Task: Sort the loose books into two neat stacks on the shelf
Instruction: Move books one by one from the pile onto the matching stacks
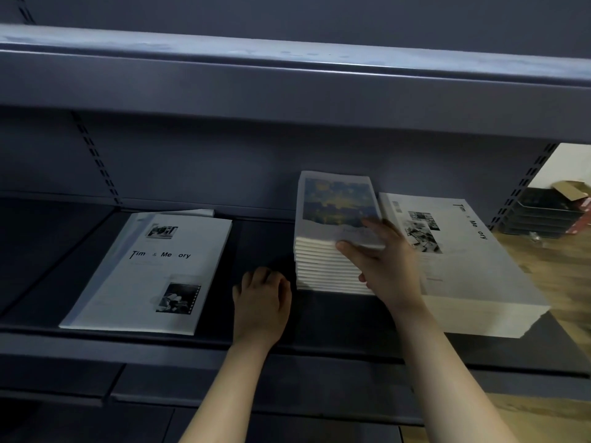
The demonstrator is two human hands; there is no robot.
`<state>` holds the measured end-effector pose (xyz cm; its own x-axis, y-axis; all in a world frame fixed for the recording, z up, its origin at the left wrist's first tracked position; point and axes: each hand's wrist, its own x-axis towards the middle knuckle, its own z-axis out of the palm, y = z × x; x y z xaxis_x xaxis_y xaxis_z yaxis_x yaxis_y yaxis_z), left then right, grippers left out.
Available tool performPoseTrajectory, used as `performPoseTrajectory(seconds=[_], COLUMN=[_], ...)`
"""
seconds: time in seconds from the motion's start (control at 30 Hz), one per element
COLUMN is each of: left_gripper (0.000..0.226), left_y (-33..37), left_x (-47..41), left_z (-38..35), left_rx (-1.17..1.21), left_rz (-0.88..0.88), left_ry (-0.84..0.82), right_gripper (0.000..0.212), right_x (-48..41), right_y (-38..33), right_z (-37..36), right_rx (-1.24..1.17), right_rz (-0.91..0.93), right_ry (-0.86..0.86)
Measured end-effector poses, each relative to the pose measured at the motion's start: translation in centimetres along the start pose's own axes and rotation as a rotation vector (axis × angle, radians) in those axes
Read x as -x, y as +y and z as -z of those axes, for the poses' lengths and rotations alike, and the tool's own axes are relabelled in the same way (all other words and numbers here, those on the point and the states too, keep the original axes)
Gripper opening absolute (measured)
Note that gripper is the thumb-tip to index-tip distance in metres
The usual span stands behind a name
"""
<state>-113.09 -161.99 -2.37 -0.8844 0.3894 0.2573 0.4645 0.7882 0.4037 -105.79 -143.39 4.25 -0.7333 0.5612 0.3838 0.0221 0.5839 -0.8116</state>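
My right hand pinches the near edge of the colourful book atop the middle stack; my left hand rests empty, loosely curled, on the shelf. The loose white book at left looks thin, floppy, light: I'd grip its spine edge.

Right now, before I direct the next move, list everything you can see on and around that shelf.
Loose book: one, white with black print, flat on the shelf's left; a white edge peeks out behind it.
Small book stack: one, white pages, mid-shelf.
Top book: one, blue-and-yellow cover, on the small stack.
Large book stack: one, white, right of the small stack.
Shelf: one, dark grey.
Upper shelf: one, dark grey, above.
Black trays: a stack, far right.
Cardboard box: one, brown, behind the trays.
Left hand: rests on the shelf, holding nothing.
Right hand: grips the top book's front edge.
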Motion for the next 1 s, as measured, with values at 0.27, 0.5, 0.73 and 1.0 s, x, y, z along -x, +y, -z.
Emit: performPoseTrajectory(seconds=[0.27, 0.5, 0.73, 1.0], left_gripper=[0.027, 0.024, 0.018, 0.013], left_y=[-0.1, 0.0, -0.4, -1.6], left_x=[0.0, 0.2, 0.7, 1.2], left_z=[0.0, 0.0, 0.4, 1.9], left_rx=[0.013, 0.028, 0.112, 0.118], left_rz=[0.002, -0.009, -0.046, -0.091], left_ry=[-0.007, 0.008, 0.054, 0.131], right_gripper=[0.057, 0.055, 0.039, 0.023], right_x=[-0.1, 0.1, 1.6, 5.0], right_y=[0.1, -0.1, -0.5, -0.3], right_z=[0.0, 0.3, 0.6, -0.3], right_rx=[0.08, 0.131, 0.113, 0.172], right_rz=[0.028, 0.036, 0.064, 0.137], right_ry=[0.021, -0.025, 0.006, 0.295])
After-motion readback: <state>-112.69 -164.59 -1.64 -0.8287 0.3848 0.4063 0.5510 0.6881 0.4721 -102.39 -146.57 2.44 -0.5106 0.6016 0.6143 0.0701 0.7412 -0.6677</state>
